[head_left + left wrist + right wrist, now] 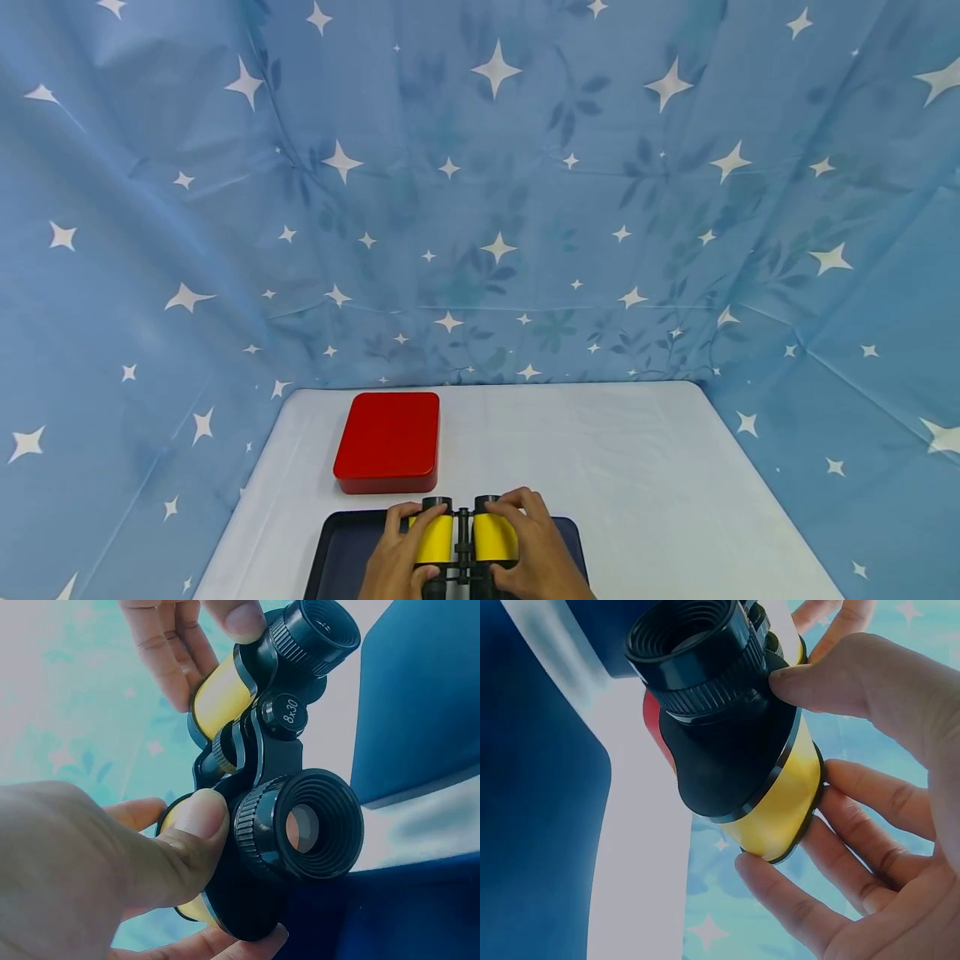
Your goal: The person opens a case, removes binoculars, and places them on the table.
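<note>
Left hand (pixel 396 557) and right hand (pixel 543 550) grip binoculars (pixel 464 550), whose "8x30" marking (pixel 291 712) only the left wrist view shows.

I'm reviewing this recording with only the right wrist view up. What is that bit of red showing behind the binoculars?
Observer: Most likely the red box; the head view shows it whole, lying on the white table just past the dark tray, toward the person's left.
Operator: Is there any lettering on the binoculars?
Observer: Yes, the left wrist view shows 8x30 on a round black knob.
Operator: And where does the thumb of the left hand sit?
Observer: In the left wrist view, it lies against the body, right beside the ribbed ring of the left eyepiece.
</note>
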`<state>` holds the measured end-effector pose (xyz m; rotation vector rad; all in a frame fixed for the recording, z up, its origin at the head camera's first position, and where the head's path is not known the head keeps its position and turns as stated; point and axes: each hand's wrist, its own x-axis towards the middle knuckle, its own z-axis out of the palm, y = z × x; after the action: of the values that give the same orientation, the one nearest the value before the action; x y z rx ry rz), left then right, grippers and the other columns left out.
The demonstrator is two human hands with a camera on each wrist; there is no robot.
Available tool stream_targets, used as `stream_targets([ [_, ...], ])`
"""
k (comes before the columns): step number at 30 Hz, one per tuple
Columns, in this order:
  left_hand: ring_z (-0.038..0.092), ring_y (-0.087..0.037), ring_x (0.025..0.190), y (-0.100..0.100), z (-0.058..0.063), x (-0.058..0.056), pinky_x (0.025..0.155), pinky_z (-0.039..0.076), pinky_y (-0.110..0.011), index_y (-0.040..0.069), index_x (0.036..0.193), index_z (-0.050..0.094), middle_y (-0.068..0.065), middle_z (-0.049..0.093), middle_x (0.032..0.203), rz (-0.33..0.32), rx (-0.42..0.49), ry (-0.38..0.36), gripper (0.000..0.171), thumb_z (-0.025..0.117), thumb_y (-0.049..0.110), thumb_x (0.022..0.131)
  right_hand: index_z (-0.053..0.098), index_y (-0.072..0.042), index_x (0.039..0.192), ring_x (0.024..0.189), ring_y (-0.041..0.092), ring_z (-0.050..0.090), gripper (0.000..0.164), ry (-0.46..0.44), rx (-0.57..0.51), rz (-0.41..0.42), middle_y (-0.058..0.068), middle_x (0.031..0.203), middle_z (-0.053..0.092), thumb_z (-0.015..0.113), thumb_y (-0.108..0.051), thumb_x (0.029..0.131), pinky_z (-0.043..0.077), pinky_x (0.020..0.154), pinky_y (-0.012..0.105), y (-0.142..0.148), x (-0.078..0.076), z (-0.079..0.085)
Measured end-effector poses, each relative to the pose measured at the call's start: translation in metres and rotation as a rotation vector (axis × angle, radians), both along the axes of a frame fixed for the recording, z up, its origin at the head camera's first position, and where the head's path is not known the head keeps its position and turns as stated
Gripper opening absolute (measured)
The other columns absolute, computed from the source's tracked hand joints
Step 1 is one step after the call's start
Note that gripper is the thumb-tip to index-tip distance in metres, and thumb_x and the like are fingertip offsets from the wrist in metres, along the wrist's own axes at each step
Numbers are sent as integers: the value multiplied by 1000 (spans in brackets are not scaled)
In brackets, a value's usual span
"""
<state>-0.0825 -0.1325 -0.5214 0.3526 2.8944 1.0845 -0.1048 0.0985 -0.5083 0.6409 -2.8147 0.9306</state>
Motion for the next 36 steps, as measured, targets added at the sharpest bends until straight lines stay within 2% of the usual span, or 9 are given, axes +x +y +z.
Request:
stream_targets([
  [9,54,-21,92,10,-1,-2,75,55,-41,30,144,48,-19,39,138,-30,17,-12,77,82,13,77,66,-14,125,109,22,52,69,42,-8,-2,-2,119,52,93,-23,62,55,81,34,14,3,-4],
  [15,53,-18,90,19,-2,-3,74,54,-37,31,143,48,-17,39,137,-40,13,-21,76,82,13,78,66,-14,126,107,24,54,68,16,-15,-2,0,120,52,92,-23,64,56,81,36,24,5,-2],
  [19,52,-16,90,25,-3,-3,78,55,-37,32,143,48,-16,39,139,-40,12,-23,76,82,15,78,66,-12,126,107,23,54,68,37,-34,-2,1,119,53,92,-20,64,56,80,34,30,7,-3],
  [28,47,-9,82,32,-7,-6,66,45,-23,29,143,49,-15,40,136,-100,66,42,64,75,26,85,68,-11,122,102,18,53,69,125,-35,-25,-2,114,53,94,-20,59,56,78,31,42,9,-10],
  [36,47,-8,81,41,-9,-8,66,46,-22,27,142,50,-14,42,135,-117,71,90,65,77,25,82,67,-11,123,101,17,52,68,107,-35,-42,-2,114,53,93,-19,60,55,78,32,51,12,-9],
])
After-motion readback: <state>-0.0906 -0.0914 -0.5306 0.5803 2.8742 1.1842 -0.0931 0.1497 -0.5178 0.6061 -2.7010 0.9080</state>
